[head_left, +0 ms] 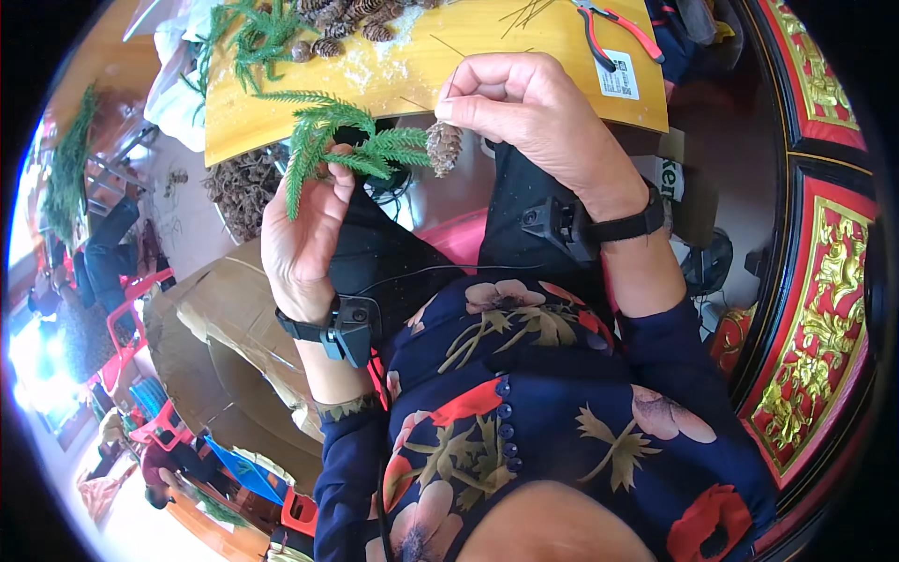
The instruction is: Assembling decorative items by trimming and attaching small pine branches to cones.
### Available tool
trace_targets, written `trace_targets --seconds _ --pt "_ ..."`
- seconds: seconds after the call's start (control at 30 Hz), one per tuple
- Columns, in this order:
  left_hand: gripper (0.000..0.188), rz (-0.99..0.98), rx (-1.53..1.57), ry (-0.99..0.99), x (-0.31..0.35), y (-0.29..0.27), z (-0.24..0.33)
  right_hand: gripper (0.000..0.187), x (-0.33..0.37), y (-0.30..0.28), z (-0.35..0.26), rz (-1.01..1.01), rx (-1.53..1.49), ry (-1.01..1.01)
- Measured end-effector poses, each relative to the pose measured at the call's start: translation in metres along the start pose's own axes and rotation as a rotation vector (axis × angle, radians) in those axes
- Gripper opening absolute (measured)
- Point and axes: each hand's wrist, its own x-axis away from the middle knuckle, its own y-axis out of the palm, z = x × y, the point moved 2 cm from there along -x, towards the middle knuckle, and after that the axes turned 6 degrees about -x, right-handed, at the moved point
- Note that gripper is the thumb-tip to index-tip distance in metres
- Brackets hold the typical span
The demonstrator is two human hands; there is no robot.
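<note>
Yellow table, red-gold panel, bright light

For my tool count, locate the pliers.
In the head view, the pliers lie at the upper right on the yellow table, next to a white label, beyond the person's right hand.

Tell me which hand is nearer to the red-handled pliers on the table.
Right. The right hand, holding a pine cone, is below and left of the red-handled pliers in view; the left hand, holding a green conifer sprig, is farther left and lower.
</note>
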Motion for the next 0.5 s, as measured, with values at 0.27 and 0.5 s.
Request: trace_targets --seconds 0.27,0.5 --pt "0.039 0.056 0.043 0.080 0.002 0.013 -0.009 0.011 0.001 0.006 -0.005 -0.008 -0.077 0.014" --pt "0.033 0.086 -0.012 0.073 0.005 -0.001 -0.009 0.015 0.002 0.002 -0.003 -0.011 -0.143 0.099"
